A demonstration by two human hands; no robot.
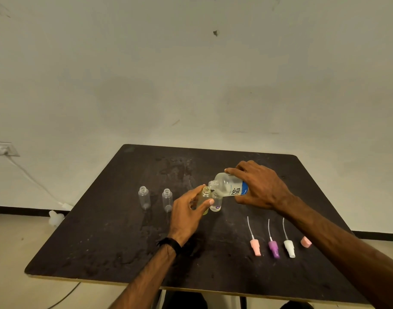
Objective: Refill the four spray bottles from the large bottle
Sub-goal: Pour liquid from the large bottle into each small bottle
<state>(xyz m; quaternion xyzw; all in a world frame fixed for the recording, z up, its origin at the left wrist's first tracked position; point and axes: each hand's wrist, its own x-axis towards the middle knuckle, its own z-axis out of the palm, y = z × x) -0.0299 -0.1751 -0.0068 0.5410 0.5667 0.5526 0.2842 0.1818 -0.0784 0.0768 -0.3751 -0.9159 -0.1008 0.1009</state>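
Two uncapped clear spray bottles (pixel 144 197) (pixel 167 200) upright on dark table (pixel 101 230). Left hand (pixel 186 212) grips yellowish spray bottle (pixel 204 200), fourth bottle (pixel 216 202) just beside. Right hand (pixel 261 186) grasps large bottle (pixel 227 185), tilted, mouth at yellowish bottle's neck. Spray tops (pixel 273 247) lie right.

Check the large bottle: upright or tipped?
Tipped. The large bottle lies nearly sideways in the right hand, its open mouth right at the neck of the small bottle held by the left hand.

Dim yellowish light, soft focus, edges bowed
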